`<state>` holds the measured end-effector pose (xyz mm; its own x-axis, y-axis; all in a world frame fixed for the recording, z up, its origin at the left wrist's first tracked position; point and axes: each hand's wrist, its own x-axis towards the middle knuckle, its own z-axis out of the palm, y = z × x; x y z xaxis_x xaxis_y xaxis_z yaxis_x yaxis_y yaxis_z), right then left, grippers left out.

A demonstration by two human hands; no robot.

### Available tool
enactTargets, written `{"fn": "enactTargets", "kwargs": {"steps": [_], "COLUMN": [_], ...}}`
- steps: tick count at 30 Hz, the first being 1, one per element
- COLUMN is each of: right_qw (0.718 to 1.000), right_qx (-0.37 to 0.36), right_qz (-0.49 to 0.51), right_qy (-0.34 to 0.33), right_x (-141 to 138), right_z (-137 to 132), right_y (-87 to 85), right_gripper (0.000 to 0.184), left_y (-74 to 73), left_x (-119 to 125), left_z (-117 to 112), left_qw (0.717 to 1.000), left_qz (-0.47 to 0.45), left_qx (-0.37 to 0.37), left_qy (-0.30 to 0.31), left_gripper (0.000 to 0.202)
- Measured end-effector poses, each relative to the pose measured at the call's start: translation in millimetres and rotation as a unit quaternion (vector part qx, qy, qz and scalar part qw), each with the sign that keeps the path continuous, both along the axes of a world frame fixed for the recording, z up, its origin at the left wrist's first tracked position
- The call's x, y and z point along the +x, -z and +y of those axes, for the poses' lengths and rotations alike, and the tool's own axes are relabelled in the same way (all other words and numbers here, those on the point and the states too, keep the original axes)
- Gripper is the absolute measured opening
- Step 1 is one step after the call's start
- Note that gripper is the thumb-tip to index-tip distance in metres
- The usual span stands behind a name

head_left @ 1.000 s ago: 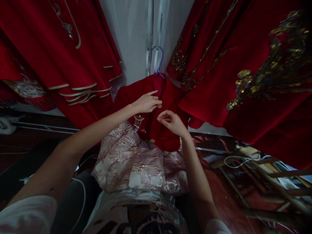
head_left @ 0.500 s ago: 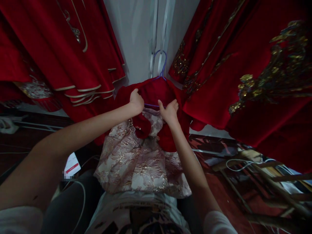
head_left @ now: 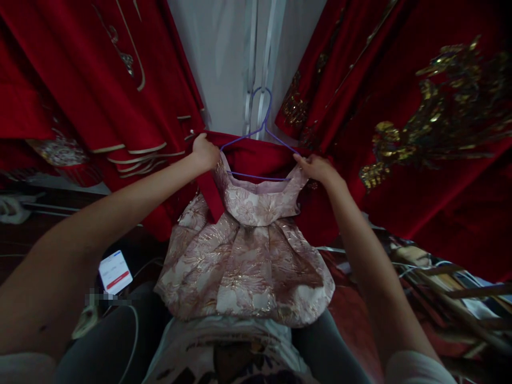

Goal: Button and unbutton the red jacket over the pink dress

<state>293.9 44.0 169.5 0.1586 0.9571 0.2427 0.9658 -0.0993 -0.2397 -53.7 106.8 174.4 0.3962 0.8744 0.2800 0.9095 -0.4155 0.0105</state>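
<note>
A pale pink brocade dress (head_left: pixel 248 266) with gold threads hangs by its shoulder straps on a purple wire hanger (head_left: pixel 271 101), its skirt over my lap. A red jacket (head_left: pixel 250 154) is spread open behind the hanger and the dress top; one red strip falls across the dress's left side. My left hand (head_left: pixel 207 152) is closed on the red cloth beside the left strap. Beside the right strap, my right hand (head_left: pixel 319 168) pinches with thumb and fingers at the jacket's edge; its fingertips touch the strap or lie very near it.
Red garments with pale trim (head_left: pixel 136 128) hang on the left, and red ones with gold sequins (head_left: pixel 384 144) on the right. White metal rails (head_left: pixel 269 37) run behind the hanger. A lit phone (head_left: pixel 115 273) lies by my left leg. Wooden furniture (head_left: pixel 476 290) stands at lower right.
Both hands have moved apart, drawing the red jacket open and back off the dress. The dress's neckline, straps and the hanger's arms now show.
</note>
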Motion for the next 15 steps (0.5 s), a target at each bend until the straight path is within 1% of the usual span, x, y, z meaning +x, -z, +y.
{"fn": "enactTargets", "kwargs": {"steps": [2,3,4,5,7,10,12,15], "right_qw": [0.997,0.995,0.992,0.987,0.972,0.937,0.92,0.904], "right_qx": [-0.042,-0.043,-0.029,-0.005,0.061,0.165,0.212,0.262], "right_qz": [0.047,0.074,0.103,0.131,0.181,0.222,0.239,0.261], "right_qy": [-0.034,-0.05,-0.067,-0.089,-0.14,-0.213,-0.229,-0.213], "right_x": [16.5,23.9,30.1,34.9,39.9,38.9,36.5,35.5], "right_z": [-2.5,-4.0,-5.6,-7.1,-9.3,-9.5,-7.4,-1.1], "right_y": [-4.9,-5.0,-3.3,0.0,9.9,26.6,35.2,43.7], "right_gripper": [0.076,0.077,0.076,0.075,0.067,0.048,0.037,0.028], "left_y": [-9.0,-13.6,-17.4,-20.1,-20.7,-12.0,-4.9,1.9], "left_x": [-3.8,-6.0,-8.6,-11.4,-18.1,-29.8,-38.0,-49.4], "left_z": [-9.1,-13.0,-16.3,-18.8,-21.5,-22.2,-22.6,-24.7], "left_qw": [0.992,0.985,0.979,0.976,0.98,0.989,0.993,0.995], "left_qz": [0.106,0.146,0.167,0.171,0.146,0.09,0.067,0.04], "left_qx": [-0.03,-0.053,-0.077,-0.1,-0.126,-0.114,-0.087,-0.036], "left_qy": [-0.059,-0.081,-0.091,-0.088,-0.055,0.015,0.053,0.08], "left_gripper": [0.04,0.039,0.041,0.044,0.05,0.055,0.056,0.053]}}
